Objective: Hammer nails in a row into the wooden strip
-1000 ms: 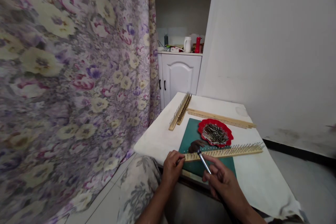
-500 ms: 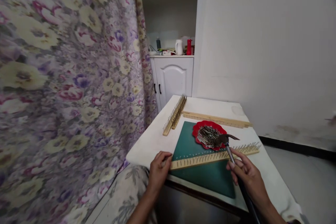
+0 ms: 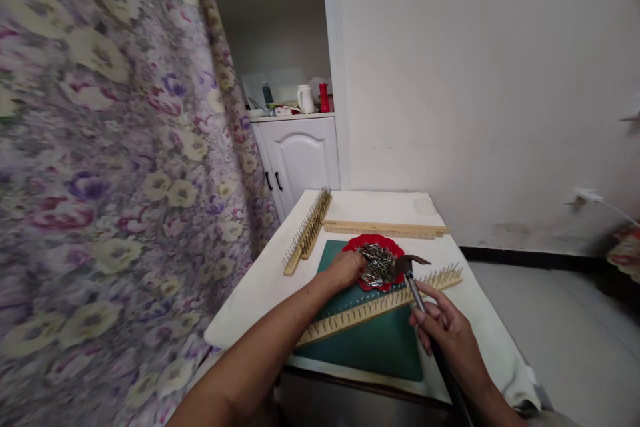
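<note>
My left hand (image 3: 349, 268) reaches across the wooden strip to the left side of a red scalloped dish (image 3: 397, 247) heaped with nails (image 3: 377, 263). Its fingers are curled in at the nails, and what they pinch, if anything, is hidden. My right hand (image 3: 443, 323) is closed around the shaft of a claw hammer (image 3: 415, 290). The hammer's head hangs over the dish's right edge. A wooden strip (image 3: 345, 318) studded with a row of upright nails lies slantwise on a green mat (image 3: 385, 350), its near left end partly behind my left forearm.
Two more nail-studded strips (image 3: 310, 227) lie at the table's left. Bare wooden strips (image 3: 385, 228) lie across the back. The white-covered table (image 3: 250, 307) stands near a floral curtain (image 3: 125, 180), a white cabinet (image 3: 305, 153) and a wall (image 3: 475, 80).
My left hand has let go of the wooden strip's left end and moved forward and right into the dish of nails. The hammer stays in my right hand. The view has turned right.
</note>
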Motion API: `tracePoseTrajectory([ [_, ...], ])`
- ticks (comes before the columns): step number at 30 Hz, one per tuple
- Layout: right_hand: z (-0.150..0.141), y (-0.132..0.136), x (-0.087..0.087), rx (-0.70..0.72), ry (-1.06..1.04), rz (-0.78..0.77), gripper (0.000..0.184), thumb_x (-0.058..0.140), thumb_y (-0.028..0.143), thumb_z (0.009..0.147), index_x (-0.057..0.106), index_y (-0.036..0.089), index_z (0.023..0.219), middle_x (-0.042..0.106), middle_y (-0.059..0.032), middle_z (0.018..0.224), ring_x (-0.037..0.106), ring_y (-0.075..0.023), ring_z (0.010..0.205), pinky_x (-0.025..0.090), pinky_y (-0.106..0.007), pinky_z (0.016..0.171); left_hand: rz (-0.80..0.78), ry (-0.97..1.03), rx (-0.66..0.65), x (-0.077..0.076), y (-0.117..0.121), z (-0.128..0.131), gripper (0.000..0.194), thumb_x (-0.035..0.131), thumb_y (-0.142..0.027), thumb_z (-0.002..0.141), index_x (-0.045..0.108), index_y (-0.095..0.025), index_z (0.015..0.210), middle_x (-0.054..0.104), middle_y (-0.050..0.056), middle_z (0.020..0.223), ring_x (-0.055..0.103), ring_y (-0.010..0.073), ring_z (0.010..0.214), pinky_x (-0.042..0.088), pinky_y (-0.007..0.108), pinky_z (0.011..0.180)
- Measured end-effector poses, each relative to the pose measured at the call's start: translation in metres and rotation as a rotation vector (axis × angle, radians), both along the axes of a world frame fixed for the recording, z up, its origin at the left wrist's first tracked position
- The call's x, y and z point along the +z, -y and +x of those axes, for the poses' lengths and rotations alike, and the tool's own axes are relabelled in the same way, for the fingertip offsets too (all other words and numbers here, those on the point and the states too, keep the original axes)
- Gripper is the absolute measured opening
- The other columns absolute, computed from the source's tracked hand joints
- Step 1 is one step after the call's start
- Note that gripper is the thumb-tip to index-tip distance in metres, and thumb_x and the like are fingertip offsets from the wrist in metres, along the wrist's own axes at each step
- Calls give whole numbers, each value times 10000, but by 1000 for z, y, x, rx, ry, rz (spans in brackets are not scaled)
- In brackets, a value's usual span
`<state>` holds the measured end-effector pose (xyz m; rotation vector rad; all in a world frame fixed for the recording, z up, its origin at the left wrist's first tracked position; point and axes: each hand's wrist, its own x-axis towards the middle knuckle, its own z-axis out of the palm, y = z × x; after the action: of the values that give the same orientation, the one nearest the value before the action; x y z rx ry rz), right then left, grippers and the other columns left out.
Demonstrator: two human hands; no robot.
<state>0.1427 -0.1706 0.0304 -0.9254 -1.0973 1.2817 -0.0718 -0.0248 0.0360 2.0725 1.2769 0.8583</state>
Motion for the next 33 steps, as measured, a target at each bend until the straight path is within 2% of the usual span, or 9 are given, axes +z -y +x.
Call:
tracePoseTrajectory([
  [4, -1, 0, 0, 14, -17, -14, 568, 678, 378, 787, 460, 172, 1269, 623, 16, 644, 426, -76, 374, 319, -187, 363, -12, -170, -88, -13, -17, 3, 302, 649, -210, 602, 463, -190, 366, 498, 38, 458, 554, 222, 655, 363, 279, 606],
  [9, -3, 0, 1, 19, -28, -34, 577, 686, 379, 776, 464, 178, 1269, 628, 16, 637, 435, -86, 363, 321, -191, 347, 24, -254, -153, -14, -20, 0, 271, 646, -183, 578, 478, -185, 365, 498, 33, 447, 534, 196, 579, 349, 280, 574],
  [14, -5, 0, -1, 29, -23, -42, 573, 679, 376, 780, 465, 173, 1272, 629, 12, 644, 448, -91, 372, 326, -191, 345, 62, -253, -203, -14, -23, 4, 264, 685, -205, 546, 494, -211, 364, 459, 7, 395, 485, 172, 469, 332, 270, 514],
  [20, -6, -1, -4, 35, -21, -45, 554, 678, 375, 777, 482, 182, 1258, 628, 21, 639, 452, -86, 366, 327, -189, 341, 88, -194, -251, -9, -22, 9, 313, 711, -260, 530, 474, -222, 330, 435, -5, 357, 382, 128, 382, 281, 252, 436],
  [26, -6, -1, -4, 34, -15, -36, 531, 684, 382, 767, 499, 174, 1219, 622, 25, 628, 447, -83, 358, 341, -185, 330, 75, -191, -275, -1, -17, 8, 258, 706, -213, 528, 502, -217, 369, 464, -9, 393, 349, 109, 373, 270, 249, 436],
  [30, -6, -1, -5, 24, -13, -14, 523, 666, 369, 789, 485, 170, 1237, 622, 18, 639, 453, -88, 374, 338, -188, 339, 61, -224, -279, 8, -11, 3, 217, 697, -201, 548, 518, -212, 426, 501, 6, 442, 415, 135, 432, 303, 256, 491],
  [33, -6, -1, -5, 13, -15, -4, 533, 669, 387, 785, 484, 172, 1237, 625, 18, 643, 452, -93, 374, 338, -196, 347, -5, -147, -240, 16, -8, -1, 164, 700, -217, 567, 555, -206, 492, 574, 22, 527, 502, 170, 541, 344, 256, 569],
])
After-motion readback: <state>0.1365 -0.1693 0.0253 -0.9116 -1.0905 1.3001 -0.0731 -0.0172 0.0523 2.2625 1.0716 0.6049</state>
